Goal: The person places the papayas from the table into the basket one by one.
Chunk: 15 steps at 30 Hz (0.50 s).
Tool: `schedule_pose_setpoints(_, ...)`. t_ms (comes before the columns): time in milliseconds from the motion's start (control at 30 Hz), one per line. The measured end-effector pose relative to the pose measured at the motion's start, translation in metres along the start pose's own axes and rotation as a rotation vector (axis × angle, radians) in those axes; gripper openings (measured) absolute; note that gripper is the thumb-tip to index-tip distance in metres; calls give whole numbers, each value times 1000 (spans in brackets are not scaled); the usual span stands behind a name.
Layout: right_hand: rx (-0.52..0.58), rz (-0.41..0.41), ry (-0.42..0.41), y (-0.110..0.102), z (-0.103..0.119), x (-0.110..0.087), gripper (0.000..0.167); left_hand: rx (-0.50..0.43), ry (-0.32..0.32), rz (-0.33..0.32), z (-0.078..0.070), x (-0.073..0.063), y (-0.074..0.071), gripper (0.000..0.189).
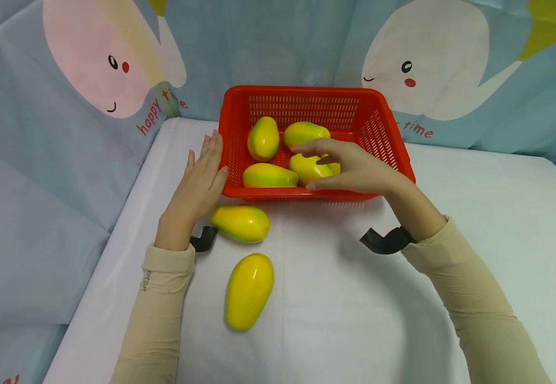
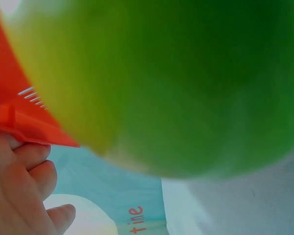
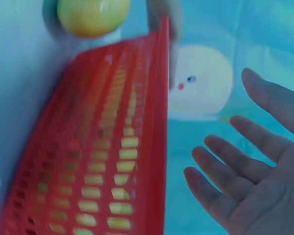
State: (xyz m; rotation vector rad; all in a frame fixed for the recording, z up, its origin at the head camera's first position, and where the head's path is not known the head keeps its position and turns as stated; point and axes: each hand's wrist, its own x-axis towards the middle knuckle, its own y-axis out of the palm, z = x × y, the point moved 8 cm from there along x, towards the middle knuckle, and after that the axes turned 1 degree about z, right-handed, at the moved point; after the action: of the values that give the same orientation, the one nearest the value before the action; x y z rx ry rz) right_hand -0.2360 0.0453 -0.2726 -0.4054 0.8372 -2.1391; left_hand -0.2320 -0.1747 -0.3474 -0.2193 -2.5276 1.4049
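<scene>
A red slotted plastic basket (image 1: 301, 194) holds several yellow-green mangoes (image 1: 264, 140). Against its left side rests my left hand (image 1: 196, 186), fingers straight along the wall. My right hand (image 1: 354, 166) hovers over the front right of the basket, above a mango (image 1: 306, 169). Its fingers are spread and relaxed; the right wrist view shows the palm (image 3: 274, 196) holding nothing, beside the basket wall (image 3: 98, 161). Near my left wrist one mango (image 1: 241, 223) lies just in front of the basket. A large blurred mango (image 2: 176, 83) fills much of the left wrist view.
A second loose mango (image 1: 250, 292) lies on the white tabletop (image 1: 335, 309), nearer to me. Black straps (image 1: 387, 241) hang at both wrists. Behind and to the left stands a blue curtain (image 1: 278, 42) printed with whales.
</scene>
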Motion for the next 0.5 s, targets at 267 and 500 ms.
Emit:
schedule_pose_setpoints(267,106,-39,-280,34,27,-27,60,7,3,12,-1,2,2,62)
schedule_pose_setpoints(500,164,34,-388,68,42,-36,58,7,-2,18,0,1,1,61)
